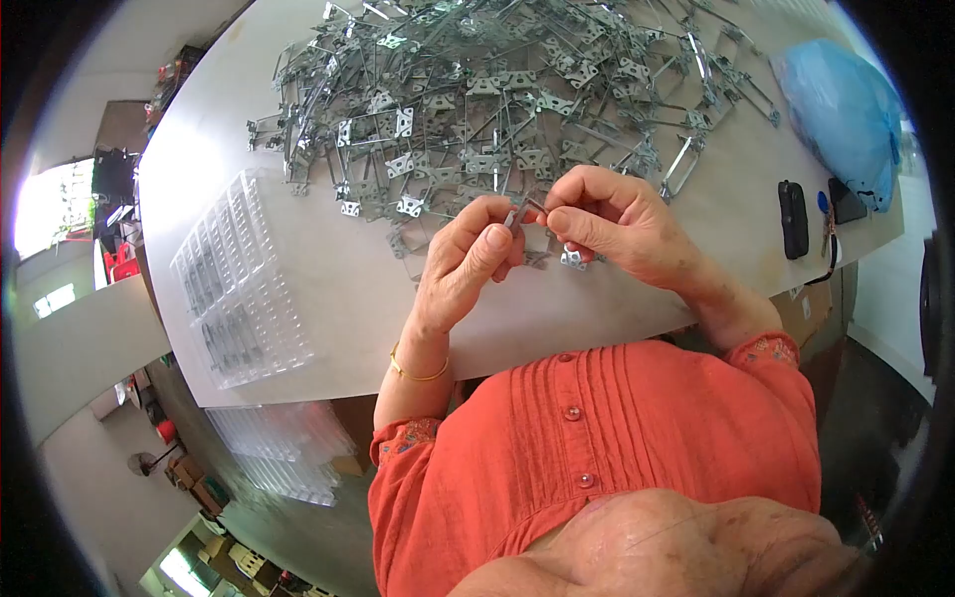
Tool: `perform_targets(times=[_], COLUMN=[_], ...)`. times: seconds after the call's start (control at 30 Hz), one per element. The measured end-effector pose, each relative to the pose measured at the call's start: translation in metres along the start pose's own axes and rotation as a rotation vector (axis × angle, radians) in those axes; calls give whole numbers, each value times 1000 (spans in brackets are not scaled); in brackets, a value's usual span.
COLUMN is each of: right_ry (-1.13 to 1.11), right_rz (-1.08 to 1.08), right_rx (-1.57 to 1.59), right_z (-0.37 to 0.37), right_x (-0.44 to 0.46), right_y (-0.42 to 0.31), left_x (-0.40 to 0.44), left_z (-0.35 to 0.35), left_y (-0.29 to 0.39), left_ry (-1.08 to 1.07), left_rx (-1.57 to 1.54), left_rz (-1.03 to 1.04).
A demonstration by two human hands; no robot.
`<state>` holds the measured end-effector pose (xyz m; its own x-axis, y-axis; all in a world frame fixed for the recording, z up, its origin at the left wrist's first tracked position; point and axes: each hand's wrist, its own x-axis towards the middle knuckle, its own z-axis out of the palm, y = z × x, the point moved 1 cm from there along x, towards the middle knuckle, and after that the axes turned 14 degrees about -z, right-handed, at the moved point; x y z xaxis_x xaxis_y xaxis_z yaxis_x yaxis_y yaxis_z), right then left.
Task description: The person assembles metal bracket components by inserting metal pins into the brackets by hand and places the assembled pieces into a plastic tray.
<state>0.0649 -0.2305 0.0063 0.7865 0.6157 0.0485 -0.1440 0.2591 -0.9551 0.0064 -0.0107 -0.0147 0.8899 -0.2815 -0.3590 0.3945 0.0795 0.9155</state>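
Note:
My left hand (466, 257) is closed, its thumb and fingers pinching a small grey metal bracket (513, 217) above the front part of the table. Close beside it, my right hand (622, 227) is closed too, with thumb and forefinger on a thin metal rod (535, 205) that meets the bracket. A plate with holes (572, 259) shows just under my right fingers; whether it joins the rod is hidden. Right behind both hands spreads a large heap of metal brackets linked by rods (477, 109).
Clear plastic trays (244, 289) with small compartments lie on the table's left, some holding grey parts. More clear trays (284, 453) sit below the table edge. At right are a blue plastic bag (836, 114), a black pouch (793, 219) and a dark flat object (848, 202).

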Motion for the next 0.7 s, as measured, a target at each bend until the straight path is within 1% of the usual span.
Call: perform_targets(times=[0.27,0.37,0.47,0.7], right_ry=[-8,1,-11,-39], right_rz=[11,-48,-55,21], right_rx=[-26,-24,-21,-27], right_z=[-1,2,1,1], right_x=[0,1,2,2], right_y=[2,-1,-2,-4], left_x=[-4,-3,-4,-2], left_z=[-3,-9,-3,1], left_y=[5,1,8,5], left_ry=[122,140,180,232], left_rx=[153,213,368,477], left_rz=[60,63,134,190])
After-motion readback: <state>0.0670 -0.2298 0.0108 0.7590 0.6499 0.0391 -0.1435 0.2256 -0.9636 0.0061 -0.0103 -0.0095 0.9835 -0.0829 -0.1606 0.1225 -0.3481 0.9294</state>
